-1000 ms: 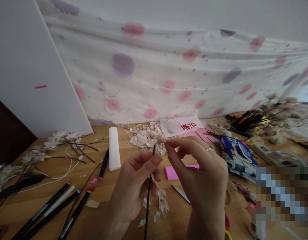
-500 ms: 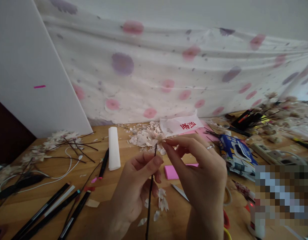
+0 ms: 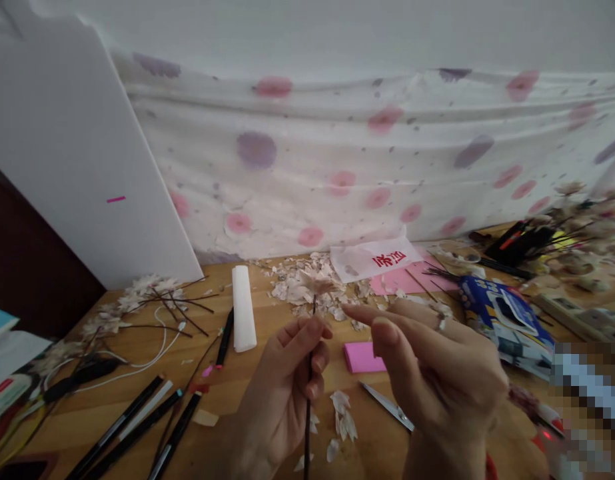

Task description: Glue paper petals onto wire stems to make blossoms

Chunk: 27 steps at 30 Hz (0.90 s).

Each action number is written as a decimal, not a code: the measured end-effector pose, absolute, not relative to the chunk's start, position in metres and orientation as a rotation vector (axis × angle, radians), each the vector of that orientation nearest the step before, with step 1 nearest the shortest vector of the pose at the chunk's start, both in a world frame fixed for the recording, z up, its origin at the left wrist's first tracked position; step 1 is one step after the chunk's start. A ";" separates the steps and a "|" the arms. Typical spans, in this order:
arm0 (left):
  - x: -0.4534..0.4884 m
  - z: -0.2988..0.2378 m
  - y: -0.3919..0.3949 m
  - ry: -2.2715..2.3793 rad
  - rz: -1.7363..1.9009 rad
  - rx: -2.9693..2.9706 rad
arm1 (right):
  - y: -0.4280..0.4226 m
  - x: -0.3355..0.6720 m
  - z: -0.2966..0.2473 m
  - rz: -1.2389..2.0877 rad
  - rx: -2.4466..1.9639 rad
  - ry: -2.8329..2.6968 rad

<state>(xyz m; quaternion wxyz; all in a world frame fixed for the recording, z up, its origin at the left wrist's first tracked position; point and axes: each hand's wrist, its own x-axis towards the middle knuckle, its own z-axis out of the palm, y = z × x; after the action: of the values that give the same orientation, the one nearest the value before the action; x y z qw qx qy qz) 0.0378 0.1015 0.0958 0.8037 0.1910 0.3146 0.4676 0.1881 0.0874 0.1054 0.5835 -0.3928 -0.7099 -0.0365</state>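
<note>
Upright in my left hand (image 3: 282, 387) is a thin dark stem (image 3: 308, 427), pinched between thumb and fingers. A pale, papery artificial flower (image 3: 318, 281) sits at the stem's top, just above my fingertips. To the right of the flower, my right hand (image 3: 440, 373) is open, its index finger stretched towards the stem and its thumb apart. No object shows between those fingers. Behind the flower lies a heap of loose pale petals (image 3: 287, 287). A few more petals (image 3: 343, 415) lie below my hands, near scissors (image 3: 387, 405) partly covered by my right hand.
A white paper roll (image 3: 244, 310) and several dark marker pens (image 3: 174, 433) are at left, near stemmed flowers (image 3: 152, 293). A pink block (image 3: 364, 358), a blue packet (image 3: 502, 320) and a white bag (image 3: 374, 259) with red print lie right of centre. Behind hangs a floral sheet (image 3: 297, 167).
My right hand has drawn away from the flower to the right, its thumb and index finger parting. My left hand still grips the stem. The camera view has shifted slightly.
</note>
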 end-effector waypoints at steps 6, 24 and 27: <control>0.038 0.089 0.101 0.604 0.977 0.442 | 0.091 0.182 0.105 -0.038 -0.912 -1.733; 0.038 0.097 0.100 0.660 1.041 0.451 | 0.091 0.181 0.103 -0.053 -0.939 -1.734; 0.039 0.095 0.100 0.666 1.032 0.451 | 0.092 0.181 0.103 -0.029 -0.952 -1.748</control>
<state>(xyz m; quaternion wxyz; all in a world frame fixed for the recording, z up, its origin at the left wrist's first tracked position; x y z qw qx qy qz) 0.0391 0.1000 0.0952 0.7935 0.2097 0.3099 0.4800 0.1811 0.0919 0.1025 0.5442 -0.4012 -0.7368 -0.0121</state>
